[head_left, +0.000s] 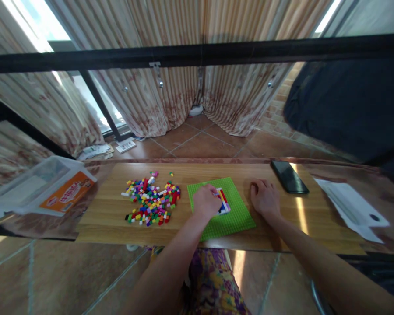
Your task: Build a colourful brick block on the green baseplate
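Early stage. Your left hand (206, 202) sits on the green baseplate (220, 208), fingers bunched at the edge of the small brick patch (223, 201); can't tell if they pinch a brick. That patch is only a few short rows (red, yellow, white, purple, dark) near the plate's middle, so most studs are still bare. Your right hand (265, 197) rests loosely curled on the wooden table (197, 232) just right of the plate, holding nothing. The loose brick pile (152, 201) left of the plate is big, so plenty left to place.
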`<state>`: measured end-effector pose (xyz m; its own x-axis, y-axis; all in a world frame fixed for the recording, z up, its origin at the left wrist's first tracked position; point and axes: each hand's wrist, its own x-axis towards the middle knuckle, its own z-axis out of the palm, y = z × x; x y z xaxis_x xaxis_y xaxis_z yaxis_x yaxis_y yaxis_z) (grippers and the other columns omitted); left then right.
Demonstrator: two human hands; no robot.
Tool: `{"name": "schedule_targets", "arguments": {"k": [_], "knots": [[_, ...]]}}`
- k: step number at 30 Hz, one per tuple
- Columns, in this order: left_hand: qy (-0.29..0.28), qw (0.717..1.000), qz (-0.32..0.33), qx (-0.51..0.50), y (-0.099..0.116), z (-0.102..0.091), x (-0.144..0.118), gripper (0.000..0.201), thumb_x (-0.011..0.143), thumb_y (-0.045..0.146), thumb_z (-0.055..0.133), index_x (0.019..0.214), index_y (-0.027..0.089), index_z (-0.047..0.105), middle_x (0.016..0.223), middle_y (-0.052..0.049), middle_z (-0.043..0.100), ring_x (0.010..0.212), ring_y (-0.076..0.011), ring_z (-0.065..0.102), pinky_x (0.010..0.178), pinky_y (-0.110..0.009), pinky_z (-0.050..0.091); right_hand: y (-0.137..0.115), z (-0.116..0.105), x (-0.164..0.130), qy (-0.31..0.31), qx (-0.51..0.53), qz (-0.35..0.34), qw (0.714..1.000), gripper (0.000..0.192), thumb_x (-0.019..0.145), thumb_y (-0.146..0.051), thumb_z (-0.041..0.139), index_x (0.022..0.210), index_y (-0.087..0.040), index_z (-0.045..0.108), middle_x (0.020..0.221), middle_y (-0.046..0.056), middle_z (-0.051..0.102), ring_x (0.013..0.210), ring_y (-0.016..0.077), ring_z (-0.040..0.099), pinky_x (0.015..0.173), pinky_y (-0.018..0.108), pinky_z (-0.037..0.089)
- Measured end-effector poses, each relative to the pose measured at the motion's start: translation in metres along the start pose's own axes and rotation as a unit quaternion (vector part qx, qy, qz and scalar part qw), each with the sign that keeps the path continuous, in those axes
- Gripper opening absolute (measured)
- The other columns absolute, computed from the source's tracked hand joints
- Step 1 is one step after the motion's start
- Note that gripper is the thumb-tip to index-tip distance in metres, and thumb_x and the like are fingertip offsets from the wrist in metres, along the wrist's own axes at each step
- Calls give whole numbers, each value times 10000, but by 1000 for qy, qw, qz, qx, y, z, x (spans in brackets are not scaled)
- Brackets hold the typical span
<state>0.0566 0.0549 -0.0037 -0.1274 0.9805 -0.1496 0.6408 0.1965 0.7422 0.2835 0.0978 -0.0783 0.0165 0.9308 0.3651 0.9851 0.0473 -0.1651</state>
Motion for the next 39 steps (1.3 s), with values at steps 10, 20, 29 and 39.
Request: {"name": "schedule_targets", "arguments": {"k": [10, 20, 29, 39], "knots": [[81, 993, 90, 1, -38, -24, -26, 258, 740, 45, 545, 922, 198, 646, 876, -32, 670, 831, -164, 615, 803, -286, 481, 4, 3, 0, 8, -22, -12, 1000, 315, 873, -288, 399, 973, -169, 672, 986, 132, 648, 863, 259, 538, 785, 388, 387], [159, 942, 71, 289, -92, -83, 12, 252, 859, 150, 473, 999, 146, 683, 983, -122, 642, 986, -237, 579, 900, -350, 430, 7, 7, 0, -2, -46, -13, 999, 313, 870, -276, 407, 994, -167, 673, 956, 143, 651, 894, 278, 553, 762, 392, 384], [123, 945, 70, 295, -90, -78, 13, 265, 885, 128, 434, 958, 160, 687, 972, -100, 660, 943, -213, 600, 860, -326, 444, 3, 3, 1, 0, -38, -7, 999, 310, 882, -283, 407, 972, -159, 676, 975, 128, 650, 866, 248, 530, 782, 366, 366], [8, 979, 201, -13, -37, -32, -34, 228, 878, 115, 502, 929, 206, 705, 964, -30, 703, 887, -144, 648, 840, -263, 490, -3, -1, 1, 2, -19, 13, 1000, 314, 890, -275, 387, 980, -162, 665, 993, 122, 641, 905, 248, 503, 799, 365, 353]]}}
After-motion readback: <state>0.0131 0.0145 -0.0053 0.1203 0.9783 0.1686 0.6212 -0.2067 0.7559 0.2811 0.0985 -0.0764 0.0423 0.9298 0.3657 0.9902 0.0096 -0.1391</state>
